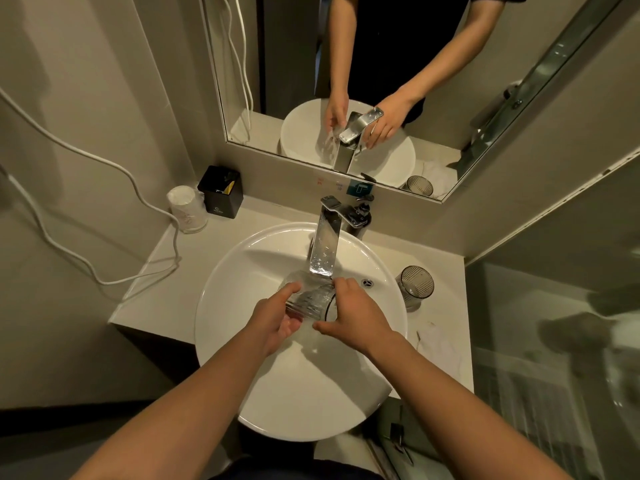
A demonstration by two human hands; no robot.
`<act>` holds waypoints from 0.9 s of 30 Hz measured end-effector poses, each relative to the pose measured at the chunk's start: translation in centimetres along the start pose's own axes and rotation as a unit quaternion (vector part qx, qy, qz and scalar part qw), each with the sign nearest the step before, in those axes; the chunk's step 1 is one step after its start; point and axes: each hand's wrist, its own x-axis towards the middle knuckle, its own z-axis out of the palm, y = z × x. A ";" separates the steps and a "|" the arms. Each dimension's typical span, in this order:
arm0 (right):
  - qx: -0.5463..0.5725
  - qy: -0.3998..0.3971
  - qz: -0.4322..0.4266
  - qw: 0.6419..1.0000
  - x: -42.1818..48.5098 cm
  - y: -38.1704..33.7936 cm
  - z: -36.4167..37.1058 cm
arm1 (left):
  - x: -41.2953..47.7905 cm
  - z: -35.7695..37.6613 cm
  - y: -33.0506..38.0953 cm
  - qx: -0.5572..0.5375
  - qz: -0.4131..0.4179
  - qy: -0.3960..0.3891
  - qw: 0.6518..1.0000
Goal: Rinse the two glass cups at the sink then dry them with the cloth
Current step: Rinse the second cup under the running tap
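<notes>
A ribbed glass cup [311, 299] lies on its side over the round white sink [221, 306], just under the chrome tap's spout [323, 251], with water running over it. My left hand [277, 317] cradles the cup from below at its base end. My right hand [349, 313] grips its rim end, fingers over the top and thumb underneath. A second ribbed glass cup [414, 285] stands upright on the counter to the right of the sink. A white cloth [440, 348] lies on the counter nearer me on the right.
A black box [220, 192] and a wrapped stack of paper cups [187, 209] stand at the back left of the counter [166, 271]. White cables [104, 271] trail across its left edge. A mirror [398, 81] hangs behind the tap; a glass partition [554, 306] closes the right.
</notes>
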 end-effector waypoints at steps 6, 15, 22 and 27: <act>-0.013 -0.010 0.006 1.000 0.1 0.5 -0.3 | -0.2 -0.3 -0.1 0.272 0.100 -0.001 0.957; 0.054 -0.029 0.069 0.996 1.0 0.2 -1.5 | 0.4 -1.4 -0.8 0.411 0.291 0.013 0.864; 0.068 -0.034 0.076 0.994 1.0 -0.2 -2.2 | 0.6 -1.3 -0.6 0.401 0.293 0.010 0.868; 0.106 -0.063 0.075 0.990 0.7 0.3 -2.2 | 0.3 -1.7 -0.2 0.336 0.271 -0.022 0.902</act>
